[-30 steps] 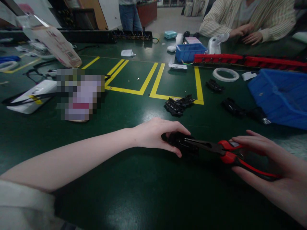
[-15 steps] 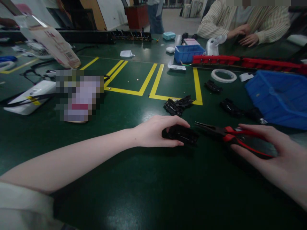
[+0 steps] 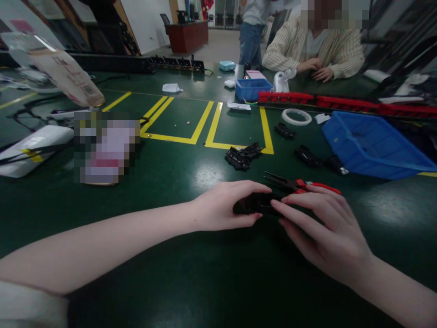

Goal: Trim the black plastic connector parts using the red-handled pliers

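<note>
Head view shows us a small, glossy black part (image 3: 261,203), its details lost in shadow, between our hands: the left hand (image 3: 218,207) is clamped round its left end, while the right hand (image 3: 327,228) has fingertips at its right end, though whether they pinch it we cannot tell. Just beyond our right hand, which partly hides them, are the pliers (image 3: 297,184), red-handled with a slim dark nose. Our worktop (image 3: 170,282) is shiny dark green, marked with yellow tape (image 3: 202,123); past it we see a person (image 3: 283,43) in striped sleeves, grey floor and a reddish desk (image 3: 189,36).
</note>
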A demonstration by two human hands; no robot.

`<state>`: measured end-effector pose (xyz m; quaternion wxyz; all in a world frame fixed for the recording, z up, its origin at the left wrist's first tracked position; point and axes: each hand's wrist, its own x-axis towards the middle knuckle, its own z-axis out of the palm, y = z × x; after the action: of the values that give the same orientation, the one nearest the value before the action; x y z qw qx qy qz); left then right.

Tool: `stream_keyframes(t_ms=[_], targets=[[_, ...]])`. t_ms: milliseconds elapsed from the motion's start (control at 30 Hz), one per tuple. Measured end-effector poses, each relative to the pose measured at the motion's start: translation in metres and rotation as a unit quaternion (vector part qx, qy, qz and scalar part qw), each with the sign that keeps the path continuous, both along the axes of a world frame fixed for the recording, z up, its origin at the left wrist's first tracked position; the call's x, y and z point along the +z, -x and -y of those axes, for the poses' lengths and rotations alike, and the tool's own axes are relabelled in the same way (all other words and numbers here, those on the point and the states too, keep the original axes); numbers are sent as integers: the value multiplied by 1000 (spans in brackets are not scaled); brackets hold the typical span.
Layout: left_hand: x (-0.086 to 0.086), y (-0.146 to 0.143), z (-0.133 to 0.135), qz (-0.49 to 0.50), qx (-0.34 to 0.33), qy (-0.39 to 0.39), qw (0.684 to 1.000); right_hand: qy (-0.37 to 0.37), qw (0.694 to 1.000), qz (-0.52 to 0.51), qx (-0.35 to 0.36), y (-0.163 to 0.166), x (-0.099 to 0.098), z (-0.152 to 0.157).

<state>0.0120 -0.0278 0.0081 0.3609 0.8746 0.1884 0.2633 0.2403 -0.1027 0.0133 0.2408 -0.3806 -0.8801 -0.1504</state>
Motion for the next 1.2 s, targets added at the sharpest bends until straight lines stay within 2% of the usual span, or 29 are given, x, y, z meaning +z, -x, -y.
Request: stream_keyframes(t_ms=[133, 500, 667, 900, 1000, 1067, 1200], targets=[[-3, -2, 6, -8, 3, -25, 1000, -14, 1000, 7, -18, 13, -5, -2], [-6, -3, 5, -75, -20, -81, 994, 106, 991, -71, -50, 17, -14, -1], [-8, -4, 3, -76, -40, -120, 989, 142, 985, -89, -40, 17, -15, -4], [-8, -6, 2, -88, -55, -136, 985, 242, 957, -132, -91, 21, -11, -6], [-6, -7, 2, -94, -53, -115, 987, 272, 946, -149, -91, 21, -11, -7], [-5, -6, 3, -81, -43, -86, 992, 255, 952, -152, -71, 21, -11, -6], [-2, -4, 4, -43, -37, -43, 997, 144, 983, -112, -9, 20, -7, -3]])
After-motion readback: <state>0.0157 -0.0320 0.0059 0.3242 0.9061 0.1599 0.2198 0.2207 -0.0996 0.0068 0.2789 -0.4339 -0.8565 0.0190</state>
